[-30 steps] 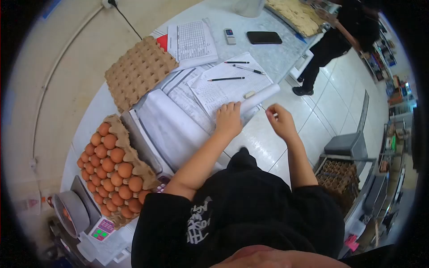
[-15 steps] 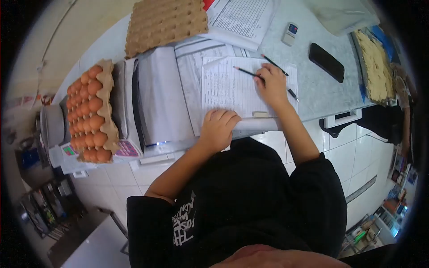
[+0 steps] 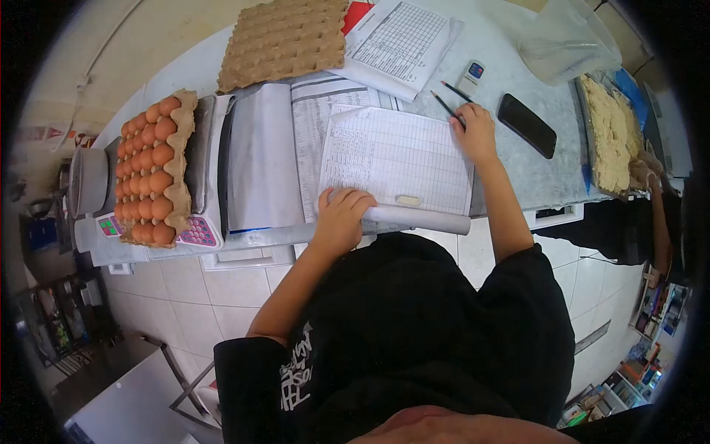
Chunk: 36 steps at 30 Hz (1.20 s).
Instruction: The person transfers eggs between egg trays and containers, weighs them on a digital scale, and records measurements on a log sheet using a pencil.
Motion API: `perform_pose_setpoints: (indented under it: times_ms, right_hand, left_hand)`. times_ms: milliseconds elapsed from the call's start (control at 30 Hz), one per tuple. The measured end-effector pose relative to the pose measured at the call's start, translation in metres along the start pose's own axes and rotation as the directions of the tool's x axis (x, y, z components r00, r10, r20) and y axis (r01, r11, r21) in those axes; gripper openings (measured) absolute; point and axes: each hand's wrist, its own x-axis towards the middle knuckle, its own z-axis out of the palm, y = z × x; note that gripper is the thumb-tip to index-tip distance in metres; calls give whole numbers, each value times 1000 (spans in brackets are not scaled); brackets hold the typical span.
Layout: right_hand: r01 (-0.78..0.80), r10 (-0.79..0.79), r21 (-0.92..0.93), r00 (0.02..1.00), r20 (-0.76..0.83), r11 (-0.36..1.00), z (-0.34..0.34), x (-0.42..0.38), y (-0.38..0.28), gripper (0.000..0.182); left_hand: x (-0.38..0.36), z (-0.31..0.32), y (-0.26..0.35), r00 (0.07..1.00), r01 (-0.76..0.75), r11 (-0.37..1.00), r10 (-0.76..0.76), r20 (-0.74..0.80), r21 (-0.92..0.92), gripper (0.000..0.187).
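Observation:
My left hand (image 3: 342, 218) rests on the lower left edge of a lined sheet (image 3: 399, 152) with handwriting, its fingers laid over the paper and holding nothing. Past the sheet's right edge, my right hand (image 3: 477, 133) has its fingers closed on a dark pencil (image 3: 447, 107), whose tip points up and left. A second dark pencil (image 3: 456, 91) lies just beyond it on the table. On the sheet's lower part sits a small pale block, perhaps an eraser (image 3: 408, 200). The sheet's bottom edge curls over the table's front.
At left, a tray of brown eggs (image 3: 151, 166) stands on a scale (image 3: 203, 231). An empty egg carton (image 3: 285, 44), printed forms (image 3: 403, 44), a small remote-like device (image 3: 471, 74), phone (image 3: 527, 124) and plastic container (image 3: 569, 44) lie around. A dough-like slab (image 3: 610, 137) is at right, near another person's arm (image 3: 660, 214).
My right hand has moved off the sheet to its right side, taking the pencil along. The sheet sits slightly rotated and further left, with my left hand on it. The view has shifted somewhat.

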Motion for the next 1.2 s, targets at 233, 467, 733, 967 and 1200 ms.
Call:
perform_pose_setpoints:
  times_ms: [233, 467, 733, 967, 1200]
  right_hand:
    - [-108, 104, -115, 994, -40, 988, -14, 16, -10, 17]
    - [-211, 187, 292, 976, 108, 933, -18, 48, -70, 41]
    - [33, -37, 19, 964, 262, 999, -7, 95, -102, 22]
    - [304, -430, 398, 859, 279, 866, -21, 8, -163, 17]
    - [-163, -184, 701, 902, 391, 694, -23, -57, -150, 23]
  left_hand:
    - [4, 1, -6, 999, -28, 997, 30, 30, -73, 43]
    - [8, -2, -11, 995, -28, 994, 38, 95, -102, 46]
    - [9, 0, -23, 990, -69, 994, 79, 120, -85, 47]
    - [66, -14, -59, 635, 412, -344, -556, 537, -844, 36]
    - [87, 6, -69, 757, 491, 292, -610, 236, -821, 46]
